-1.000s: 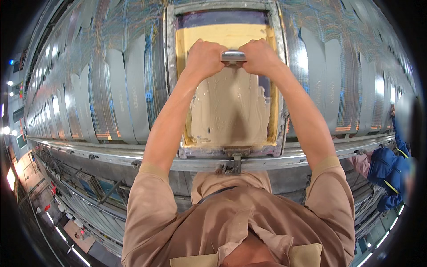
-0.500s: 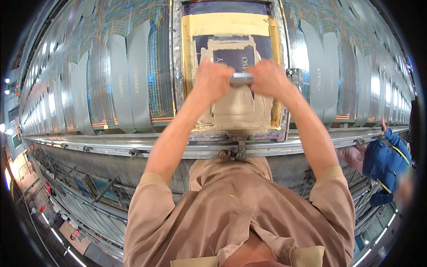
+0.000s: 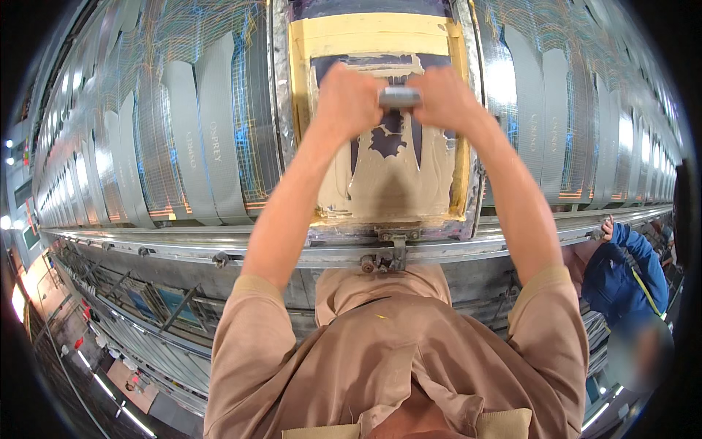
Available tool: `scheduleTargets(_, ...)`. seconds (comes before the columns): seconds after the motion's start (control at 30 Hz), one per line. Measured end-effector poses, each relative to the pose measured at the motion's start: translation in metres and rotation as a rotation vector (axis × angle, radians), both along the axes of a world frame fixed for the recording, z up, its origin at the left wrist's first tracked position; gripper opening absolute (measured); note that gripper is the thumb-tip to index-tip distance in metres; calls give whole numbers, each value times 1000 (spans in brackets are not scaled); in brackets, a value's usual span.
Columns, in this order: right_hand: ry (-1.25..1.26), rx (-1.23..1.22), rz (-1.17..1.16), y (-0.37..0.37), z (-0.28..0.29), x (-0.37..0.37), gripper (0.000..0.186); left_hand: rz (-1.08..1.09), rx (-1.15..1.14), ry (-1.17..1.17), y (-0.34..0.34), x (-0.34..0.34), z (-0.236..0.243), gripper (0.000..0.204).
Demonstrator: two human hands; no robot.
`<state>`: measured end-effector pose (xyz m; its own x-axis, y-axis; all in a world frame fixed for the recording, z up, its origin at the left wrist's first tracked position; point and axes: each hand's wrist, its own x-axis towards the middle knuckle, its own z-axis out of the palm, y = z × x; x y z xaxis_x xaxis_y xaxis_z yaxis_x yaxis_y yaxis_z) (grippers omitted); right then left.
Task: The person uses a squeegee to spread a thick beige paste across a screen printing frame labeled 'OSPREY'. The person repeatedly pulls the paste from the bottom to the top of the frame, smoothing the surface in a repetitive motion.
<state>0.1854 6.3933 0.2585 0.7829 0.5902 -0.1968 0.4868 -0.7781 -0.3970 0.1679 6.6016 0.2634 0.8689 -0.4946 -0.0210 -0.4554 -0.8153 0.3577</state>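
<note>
My left hand (image 3: 349, 101) and my right hand (image 3: 447, 99) are closed side by side on a squeegee (image 3: 400, 96), whose grey bar shows between them. Its lower part is hidden behind my hands. Under it lies a printing screen in a metal frame (image 3: 473, 66), edged with yellow tape (image 3: 373, 34). Beige ink (image 3: 398, 194) coats the mesh thickly on the near side. A ragged dark patch (image 3: 387, 143) of mesh shows through just below the squeegee.
Rows of grey fabric pieces (image 3: 214, 139) lie on the long table to both sides of the screen. A metal rail (image 3: 292, 252) with a clamp (image 3: 395, 252) runs along the near edge. At the right, a person in a blue jacket (image 3: 625, 274) stands by the rail.
Both my hands and the squeegee have moved farther away across the screen. The ink behind them looks different, with an irregular dark patch. The person at right has shifted and lowered an arm.
</note>
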Motion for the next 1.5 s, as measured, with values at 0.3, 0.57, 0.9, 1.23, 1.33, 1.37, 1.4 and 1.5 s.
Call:
scheduleTargets(0.3,9,67,-31,-7,6,-117,14,-30,-84,-103,2,-113,-4,4)
scheduleTargets(0.57,108,-40,-86,-1,24,53,19,31,49,-55,-2,50,8,8)
scheduleTargets(0.9,-32,93,-14,-2,2,35,13,6,-25,-70,-1,35,-6,9)
scheduleTargets(1.23,-211,293,-79,-24,21,-146,69,43,-79,-224,1,-154,-5,27)
scheduleTargets(1.33,-396,321,-687,-74,16,-109,52,30,-59,-243,-2,-159,3,30)
scheduleTargets(1.37,-448,270,-882,-88,-4,-99,47,33,-26,-219,1,-162,1,29)
scheduleTargets(1.4,-335,221,-984,-95,-17,-89,42,43,-34,-224,3,-164,-1,28)
scheduleTargets(1.5,-94,427,-1074,-129,-85,-84,37,33,-50,-236,-2,-165,-8,26)
